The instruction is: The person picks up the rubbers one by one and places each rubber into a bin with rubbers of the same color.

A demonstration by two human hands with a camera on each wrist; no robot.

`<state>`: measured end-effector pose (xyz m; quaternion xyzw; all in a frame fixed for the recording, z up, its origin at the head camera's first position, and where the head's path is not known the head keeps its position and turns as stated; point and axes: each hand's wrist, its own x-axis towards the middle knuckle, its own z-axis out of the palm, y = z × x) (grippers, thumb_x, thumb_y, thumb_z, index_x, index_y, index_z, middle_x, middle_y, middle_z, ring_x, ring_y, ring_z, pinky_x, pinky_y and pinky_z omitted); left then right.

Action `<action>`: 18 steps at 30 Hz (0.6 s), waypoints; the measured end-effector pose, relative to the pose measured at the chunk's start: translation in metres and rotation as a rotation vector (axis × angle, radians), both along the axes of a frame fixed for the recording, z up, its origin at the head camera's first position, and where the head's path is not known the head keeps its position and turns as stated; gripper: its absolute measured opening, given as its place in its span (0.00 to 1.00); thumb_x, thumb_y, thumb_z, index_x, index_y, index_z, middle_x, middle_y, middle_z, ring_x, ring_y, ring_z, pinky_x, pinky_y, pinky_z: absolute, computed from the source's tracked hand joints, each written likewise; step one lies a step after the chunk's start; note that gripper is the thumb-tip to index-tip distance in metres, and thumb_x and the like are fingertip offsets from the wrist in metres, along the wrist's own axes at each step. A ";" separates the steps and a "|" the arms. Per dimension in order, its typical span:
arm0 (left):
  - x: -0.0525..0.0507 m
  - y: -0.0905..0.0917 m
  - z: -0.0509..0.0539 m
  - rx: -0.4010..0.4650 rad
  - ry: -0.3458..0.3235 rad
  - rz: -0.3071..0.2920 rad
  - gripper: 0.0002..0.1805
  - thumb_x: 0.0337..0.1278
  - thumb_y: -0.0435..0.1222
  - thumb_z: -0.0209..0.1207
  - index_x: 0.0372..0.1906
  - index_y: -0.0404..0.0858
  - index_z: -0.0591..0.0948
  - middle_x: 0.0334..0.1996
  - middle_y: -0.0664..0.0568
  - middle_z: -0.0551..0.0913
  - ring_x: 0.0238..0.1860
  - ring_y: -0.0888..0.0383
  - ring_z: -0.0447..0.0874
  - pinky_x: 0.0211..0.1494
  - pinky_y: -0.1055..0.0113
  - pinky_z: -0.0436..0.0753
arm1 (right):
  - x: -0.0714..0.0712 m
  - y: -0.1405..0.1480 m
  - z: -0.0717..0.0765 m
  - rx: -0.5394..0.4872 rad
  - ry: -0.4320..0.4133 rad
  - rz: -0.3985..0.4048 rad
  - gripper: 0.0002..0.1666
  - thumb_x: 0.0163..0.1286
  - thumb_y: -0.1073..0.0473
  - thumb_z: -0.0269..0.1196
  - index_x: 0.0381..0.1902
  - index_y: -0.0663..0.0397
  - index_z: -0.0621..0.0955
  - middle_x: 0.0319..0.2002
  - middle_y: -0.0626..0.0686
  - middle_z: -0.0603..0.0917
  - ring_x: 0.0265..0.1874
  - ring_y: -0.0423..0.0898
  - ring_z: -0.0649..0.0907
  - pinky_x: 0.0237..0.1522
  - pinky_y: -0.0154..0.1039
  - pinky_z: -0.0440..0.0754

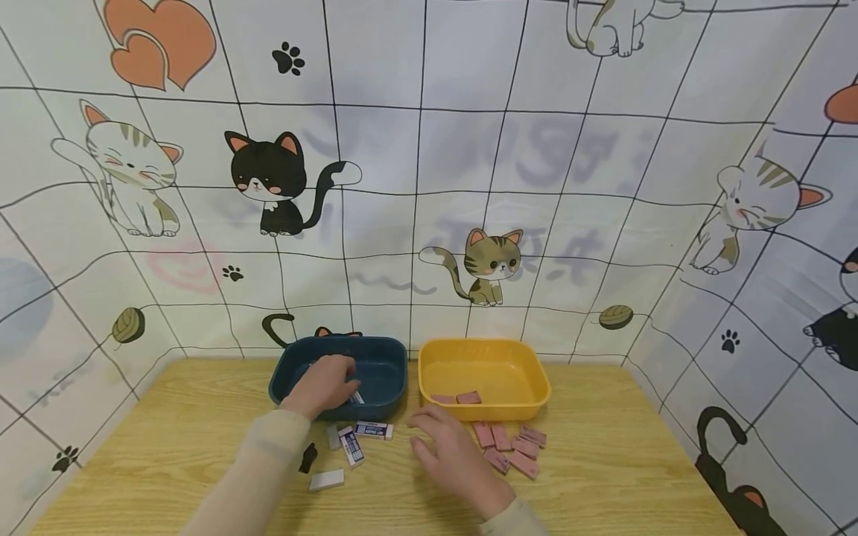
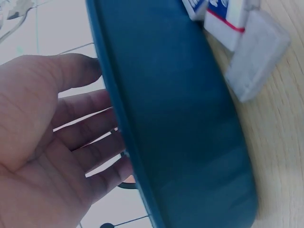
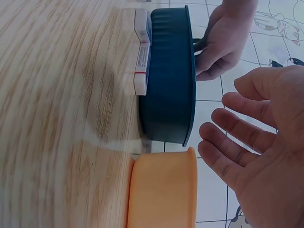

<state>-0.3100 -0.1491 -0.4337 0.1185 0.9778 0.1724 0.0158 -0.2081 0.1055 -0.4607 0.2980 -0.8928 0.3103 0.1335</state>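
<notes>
My left hand (image 1: pixel 328 383) reaches over the dark blue bin (image 1: pixel 392 372), its fingers loosely extended. In the left wrist view the fingertips of the left hand (image 2: pixel 61 123) pass behind the bin's rim, and nothing shows in the hand. A blue-and-white eraser (image 1: pixel 357 398) shows inside the bin. My right hand (image 1: pixel 456 461) hovers before the gap between the bins, with relaxed, parted fingers and nothing held. Wrapped erasers (image 1: pixel 374 429) and a bare white eraser (image 1: pixel 327 479) lie before the blue bin. Several pink erasers (image 1: pixel 524 465) lie right of my right hand.
A yellow bin (image 1: pixel 536 394) stands right of the blue one, with pink erasers (image 1: pixel 468 397) inside. A small black item (image 1: pixel 308 458) lies on the wood-grain table (image 1: pixel 603 476). A cat-print sheet (image 1: pixel 382 223) rises behind the bins and at both sides.
</notes>
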 end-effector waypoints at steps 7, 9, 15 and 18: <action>0.021 0.010 0.010 0.054 0.043 -0.007 0.18 0.68 0.38 0.65 0.56 0.33 0.83 0.54 0.42 0.84 0.56 0.45 0.83 0.59 0.48 0.81 | 0.002 0.008 -0.002 -0.032 0.058 -0.010 0.10 0.69 0.67 0.66 0.47 0.56 0.86 0.50 0.51 0.84 0.51 0.46 0.84 0.53 0.46 0.85; 0.026 0.013 0.012 0.061 0.079 -0.027 0.17 0.67 0.38 0.65 0.55 0.33 0.84 0.54 0.41 0.84 0.56 0.44 0.83 0.60 0.48 0.81 | 0.002 0.010 -0.003 -0.037 0.061 -0.016 0.10 0.69 0.68 0.66 0.47 0.56 0.86 0.50 0.51 0.84 0.51 0.47 0.84 0.53 0.47 0.85; 0.040 0.019 0.015 0.100 0.148 -0.050 0.16 0.66 0.38 0.66 0.53 0.32 0.84 0.56 0.39 0.84 0.60 0.40 0.81 0.64 0.46 0.78 | 0.003 0.017 -0.005 -0.033 0.031 -0.058 0.11 0.70 0.66 0.66 0.49 0.54 0.86 0.51 0.50 0.83 0.51 0.45 0.84 0.51 0.46 0.85; 0.045 0.022 0.016 0.109 0.167 -0.048 0.16 0.66 0.38 0.66 0.52 0.32 0.85 0.58 0.38 0.83 0.64 0.39 0.79 0.67 0.46 0.76 | 0.003 0.021 -0.005 -0.030 0.017 -0.083 0.12 0.70 0.66 0.66 0.50 0.53 0.86 0.52 0.49 0.84 0.52 0.45 0.84 0.52 0.47 0.85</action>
